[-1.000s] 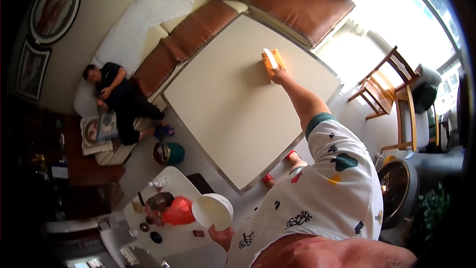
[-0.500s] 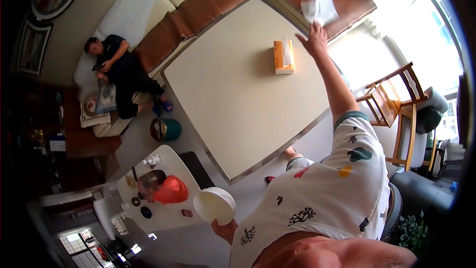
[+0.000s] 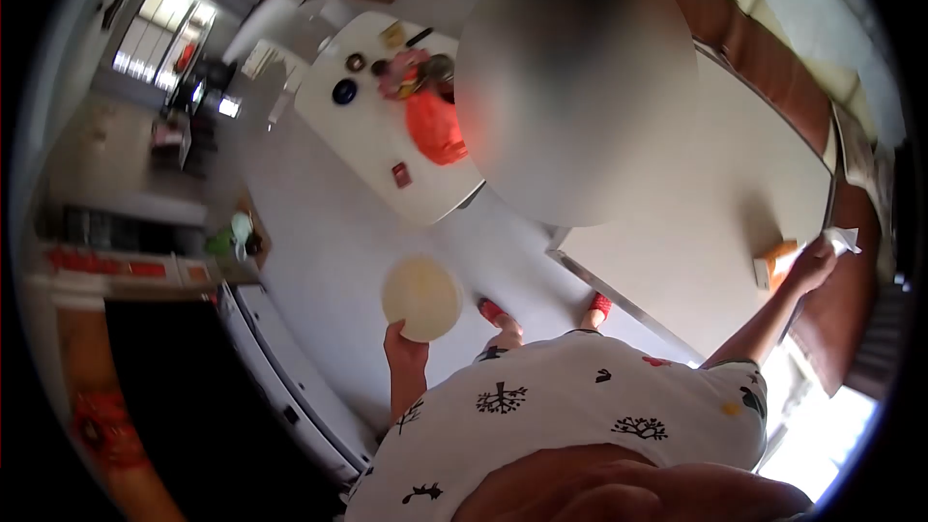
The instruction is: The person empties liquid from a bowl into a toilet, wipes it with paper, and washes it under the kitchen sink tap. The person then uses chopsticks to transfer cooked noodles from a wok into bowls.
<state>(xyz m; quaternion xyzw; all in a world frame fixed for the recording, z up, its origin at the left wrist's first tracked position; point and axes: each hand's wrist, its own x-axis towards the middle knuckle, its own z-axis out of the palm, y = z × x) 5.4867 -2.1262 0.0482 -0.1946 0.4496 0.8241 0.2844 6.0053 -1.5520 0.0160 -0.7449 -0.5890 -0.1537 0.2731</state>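
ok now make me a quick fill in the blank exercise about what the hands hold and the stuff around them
The person's left hand grips a round, pale ____ by its edge. The right hand holds a white, crumpled ____. The slippers on the person's feet are ____ in color. The orange box near the right hand rests on a large, pale ____.

Missing words: bowl; tissue; red; table.
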